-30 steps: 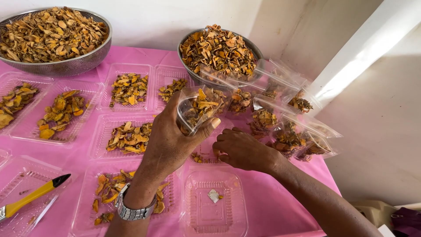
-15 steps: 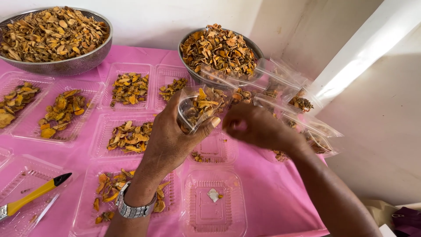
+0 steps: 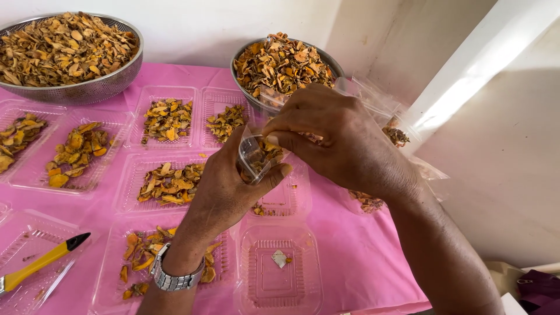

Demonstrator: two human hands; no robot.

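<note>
Change since earlier: our right hand (image 3: 344,137) is now sitting higher and further left than half a second ago, over the mouth of the small clear pouch (image 3: 255,156), where before it was lying lower on the table side.
Left hand: our left hand (image 3: 224,189) is gripping the small clear pouch between thumb and fingers, holding it up above the pink table cover (image 3: 350,245).
Right hand: we are curling its fingers (image 3: 291,140) down at the pouch's top edge, pinching there; whether they are holding any chips we cannot tell.
Pouch: it is showing orange-brown dried slices inside and is hanging over the half-empty clear tray (image 3: 286,195).
Wrist: a metal watch (image 3: 175,277) is sitting on our left wrist.
Right steel bowl: the smaller bowl of dried slices (image 3: 280,64) is standing just behind our hands.
Left steel bowl: the larger colander bowl (image 3: 67,52) is standing at the far left corner, heaped full.
Trays: clear plastic trays with slices (image 3: 169,119) are lying in rows across the cover; the near clear tray (image 3: 280,268) is holding only a small scrap.
Filled bags: clear filled bags (image 3: 396,134) are lying to the right, partly hidden by our right hand.
Tool: a yellow-handled tool with a black tip (image 3: 41,262) is resting on a tray at the lower left.
</note>
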